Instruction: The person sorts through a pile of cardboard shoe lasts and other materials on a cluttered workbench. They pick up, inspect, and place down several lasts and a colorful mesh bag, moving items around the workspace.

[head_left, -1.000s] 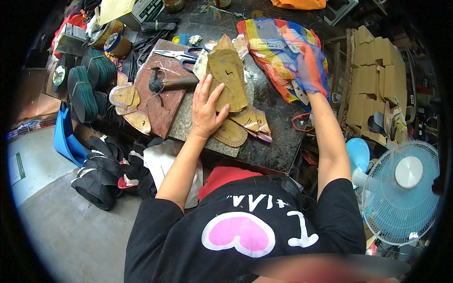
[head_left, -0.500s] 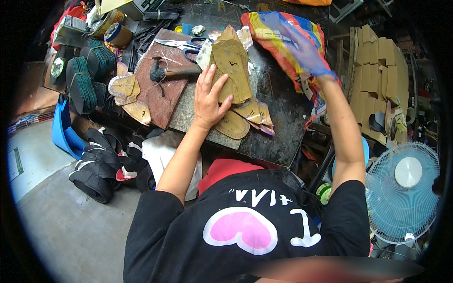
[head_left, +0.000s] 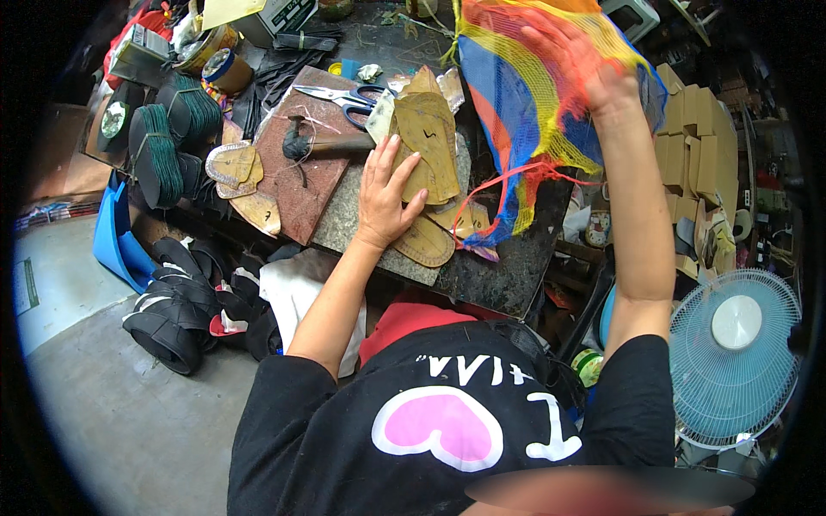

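Note:
My left hand (head_left: 390,198) lies with its fingers spread on the lower left edge of a stack of brown shoe pattern pieces (head_left: 428,138). More pattern pieces (head_left: 423,242) lie under and below the stack. My right hand (head_left: 575,67) is inside a striped mesh bag (head_left: 508,112) of red, yellow and blue, its stretched fingers showing through the red netting. The bag's red drawstring (head_left: 516,172) trails toward the pattern pieces. Left of the stack lie a hammer (head_left: 340,144) and a pair of scissors (head_left: 340,96) with dark blue handles.
A reddish-brown board (head_left: 297,202) and a grey slab (head_left: 344,219) lie on the black table (head_left: 503,279). Bundles of green cord (head_left: 155,150) and a glue jar (head_left: 228,70) stand at the left. A fan (head_left: 736,353) and stacked cardboard boxes (head_left: 688,163) are to the right.
My right hand has moved up and away inside the mesh bag, which now spreads out, lifted and stretched, with its drawstring end nearer the patterns. My left hand stays on the stack.

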Demonstrator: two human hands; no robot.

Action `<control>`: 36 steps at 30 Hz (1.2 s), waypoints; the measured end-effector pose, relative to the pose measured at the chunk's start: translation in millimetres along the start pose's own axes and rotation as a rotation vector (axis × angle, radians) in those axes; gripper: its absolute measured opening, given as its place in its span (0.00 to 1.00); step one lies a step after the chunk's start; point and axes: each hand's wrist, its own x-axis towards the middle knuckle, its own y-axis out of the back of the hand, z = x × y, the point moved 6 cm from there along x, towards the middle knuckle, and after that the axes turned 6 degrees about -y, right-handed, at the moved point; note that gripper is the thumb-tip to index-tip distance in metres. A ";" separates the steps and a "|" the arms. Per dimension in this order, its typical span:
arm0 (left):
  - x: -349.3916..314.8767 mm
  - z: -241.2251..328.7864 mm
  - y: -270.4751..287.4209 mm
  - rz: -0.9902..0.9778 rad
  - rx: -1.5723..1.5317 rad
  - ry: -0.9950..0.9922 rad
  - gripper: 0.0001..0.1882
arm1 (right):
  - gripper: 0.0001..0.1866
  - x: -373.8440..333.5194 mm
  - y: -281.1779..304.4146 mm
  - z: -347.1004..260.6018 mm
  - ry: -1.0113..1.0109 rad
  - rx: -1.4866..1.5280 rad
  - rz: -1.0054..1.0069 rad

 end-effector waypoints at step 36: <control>0.6 4.2 1.6 0.009 0.005 -0.030 0.28 | 0.26 -59.6 43.1 -6.8 0.089 -1.077 0.579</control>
